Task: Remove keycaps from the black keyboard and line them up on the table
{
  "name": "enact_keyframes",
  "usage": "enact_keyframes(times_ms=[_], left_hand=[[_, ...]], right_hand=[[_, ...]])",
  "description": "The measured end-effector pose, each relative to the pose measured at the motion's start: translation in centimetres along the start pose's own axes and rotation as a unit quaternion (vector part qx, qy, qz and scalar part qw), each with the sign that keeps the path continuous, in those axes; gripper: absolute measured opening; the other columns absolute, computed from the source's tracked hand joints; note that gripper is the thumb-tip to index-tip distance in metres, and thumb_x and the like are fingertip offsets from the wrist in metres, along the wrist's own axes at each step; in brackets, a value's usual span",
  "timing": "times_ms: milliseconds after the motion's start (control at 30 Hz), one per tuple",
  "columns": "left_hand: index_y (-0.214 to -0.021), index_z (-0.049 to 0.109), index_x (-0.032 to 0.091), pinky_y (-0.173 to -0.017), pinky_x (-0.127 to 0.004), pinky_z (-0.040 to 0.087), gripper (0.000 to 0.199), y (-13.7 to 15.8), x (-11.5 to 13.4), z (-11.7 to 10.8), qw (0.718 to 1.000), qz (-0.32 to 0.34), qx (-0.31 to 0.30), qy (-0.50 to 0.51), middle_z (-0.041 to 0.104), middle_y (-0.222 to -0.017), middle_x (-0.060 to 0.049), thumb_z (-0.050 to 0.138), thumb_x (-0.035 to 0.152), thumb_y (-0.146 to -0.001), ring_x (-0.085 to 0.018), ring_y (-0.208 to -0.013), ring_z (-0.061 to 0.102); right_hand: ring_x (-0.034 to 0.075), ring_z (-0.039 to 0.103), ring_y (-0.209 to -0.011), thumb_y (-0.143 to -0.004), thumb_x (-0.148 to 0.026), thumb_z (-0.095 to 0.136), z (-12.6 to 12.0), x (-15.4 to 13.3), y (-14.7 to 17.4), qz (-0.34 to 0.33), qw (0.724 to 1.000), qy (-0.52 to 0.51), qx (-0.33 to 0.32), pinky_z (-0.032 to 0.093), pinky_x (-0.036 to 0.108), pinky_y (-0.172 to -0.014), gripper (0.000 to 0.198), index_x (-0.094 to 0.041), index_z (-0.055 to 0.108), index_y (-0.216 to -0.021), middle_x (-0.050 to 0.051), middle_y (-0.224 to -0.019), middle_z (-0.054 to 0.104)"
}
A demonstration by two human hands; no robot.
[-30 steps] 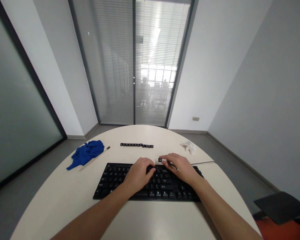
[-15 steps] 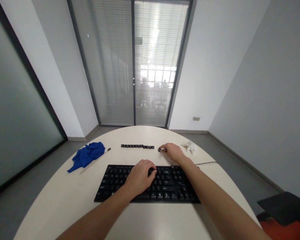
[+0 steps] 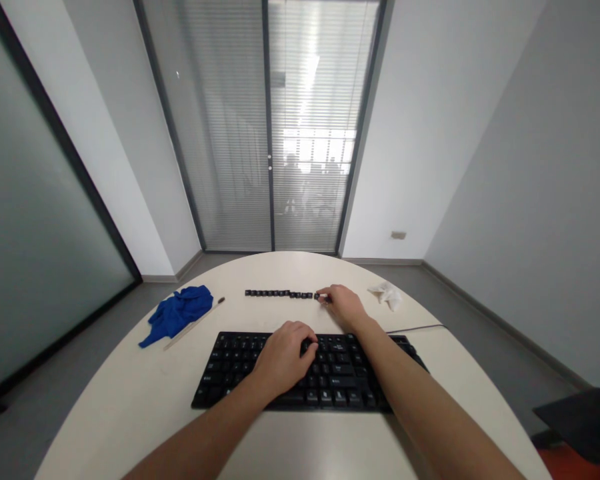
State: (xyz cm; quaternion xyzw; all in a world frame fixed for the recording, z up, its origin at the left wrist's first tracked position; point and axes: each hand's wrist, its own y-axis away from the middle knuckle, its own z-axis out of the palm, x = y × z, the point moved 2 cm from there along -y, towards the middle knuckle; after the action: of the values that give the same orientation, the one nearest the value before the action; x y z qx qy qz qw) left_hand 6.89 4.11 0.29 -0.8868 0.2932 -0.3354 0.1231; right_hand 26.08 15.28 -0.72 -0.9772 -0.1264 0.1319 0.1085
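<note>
On the table (image 3: 300, 443), the keyboard (image 3: 340, 383) is placed between the left and right edges, a row of keycaps (image 3: 276, 293) behind it towards the far edge. The cloth (image 3: 181, 311) is set near the left edge, the brush (image 3: 194, 324) at its right; the wad (image 3: 390, 294) is located by the right edge.

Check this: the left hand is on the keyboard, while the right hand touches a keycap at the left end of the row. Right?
Not quite: in the head view, the right hand touches a keycap at the right end of the row. The left hand is on the keyboard.
</note>
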Motion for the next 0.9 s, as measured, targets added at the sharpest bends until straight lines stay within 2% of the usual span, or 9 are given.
enact_keyframes(times_ms=[233, 500, 700, 833, 900], left_hand=[[-0.090, 0.064, 0.022, -0.088, -0.037, 0.047, 0.010, -0.1, 0.1, 0.0, 1.000, -0.003, -0.003, 0.000, 0.067, -0.096, -0.004, 0.055, 0.018, -0.085, -0.022, -0.094, 0.058], [-0.090, 0.063, 0.021, -0.088, -0.037, 0.047, 0.009, 0.0, 0.2, -0.2, 1.000, -0.002, -0.009, -0.005, 0.067, -0.096, -0.004, 0.055, 0.019, -0.086, -0.021, -0.095, 0.058], [-0.092, 0.064, 0.021, -0.090, -0.038, 0.047, 0.009, 0.0, 0.3, -0.3, 1.000, -0.003, -0.010, -0.010, 0.068, -0.100, -0.004, 0.058, 0.022, -0.085, -0.022, -0.097, 0.059], [-0.109, 0.064, 0.021, -0.099, -0.041, 0.044, 0.029, 0.2, 0.5, -0.2, 0.999, 0.024, -0.024, -0.022, 0.065, -0.118, -0.007, 0.064, 0.031, -0.083, -0.025, -0.110, 0.057], [-0.116, 0.063, 0.022, -0.100, -0.041, 0.044, 0.034, 0.3, 0.6, -0.1, 0.999, 0.030, -0.037, -0.026, 0.065, -0.121, -0.006, 0.063, 0.033, -0.084, -0.025, -0.111, 0.058]], right_hand=[[0.023, 0.057, -0.107, -0.092, -0.030, 0.053, 0.2, 0.0, -0.3, 0.013, 1.000, -0.006, 0.001, 0.043, 0.029, -0.088, 0.030, -0.028, 0.068, -0.118, 0.007, -0.109, 0.069], [0.022, 0.056, -0.106, -0.090, -0.027, 0.054, 0.1, 0.0, -0.2, -0.001, 1.000, -0.016, 0.005, 0.042, 0.029, -0.086, 0.031, -0.028, 0.067, -0.119, 0.007, -0.106, 0.068], [0.021, 0.058, -0.099, -0.090, -0.030, 0.055, -0.2, -0.2, 0.3, -0.001, 0.999, -0.027, 0.029, 0.042, 0.028, -0.080, 0.035, -0.026, 0.059, -0.125, 0.006, -0.101, 0.068], [0.019, 0.059, -0.090, -0.090, -0.031, 0.057, -1.5, 0.1, 0.3, 0.001, 0.996, -0.050, 0.073, 0.042, 0.027, -0.073, 0.029, -0.023, 0.056, -0.117, 0.005, -0.094, 0.067], [0.019, 0.060, -0.089, -0.090, -0.030, 0.057, -2.6, 0.3, 0.6, -0.004, 0.993, -0.080, 0.090, 0.042, 0.027, -0.074, 0.022, -0.021, 0.056, -0.110, 0.006, -0.096, 0.068]])
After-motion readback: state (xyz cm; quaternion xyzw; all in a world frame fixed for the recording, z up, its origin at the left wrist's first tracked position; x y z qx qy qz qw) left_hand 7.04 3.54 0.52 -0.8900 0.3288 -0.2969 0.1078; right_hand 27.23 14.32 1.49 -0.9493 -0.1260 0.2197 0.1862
